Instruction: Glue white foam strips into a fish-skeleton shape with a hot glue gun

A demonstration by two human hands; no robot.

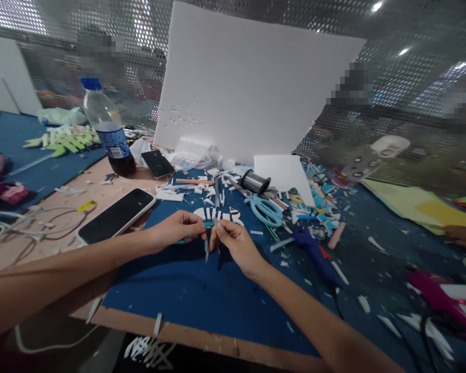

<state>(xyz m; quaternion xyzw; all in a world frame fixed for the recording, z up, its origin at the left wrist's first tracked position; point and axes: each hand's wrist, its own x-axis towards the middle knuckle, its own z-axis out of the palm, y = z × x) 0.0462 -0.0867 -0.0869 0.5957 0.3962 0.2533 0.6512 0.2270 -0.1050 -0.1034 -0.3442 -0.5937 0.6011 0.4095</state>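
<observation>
Since small work probably wants steadying, the left hand [188, 227] pinches a teal piece [208, 225] over the blue mat [186, 290], close by the right hand [235, 243], whose narrowed fingers hide any hold from me.

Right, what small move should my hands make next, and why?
I'd probably draw the left hand and right hand slightly toward you, over the nearer blue mat: they're close together just in front of white pieces, which a slip might knock. The green item between them is partly hidden.
</observation>
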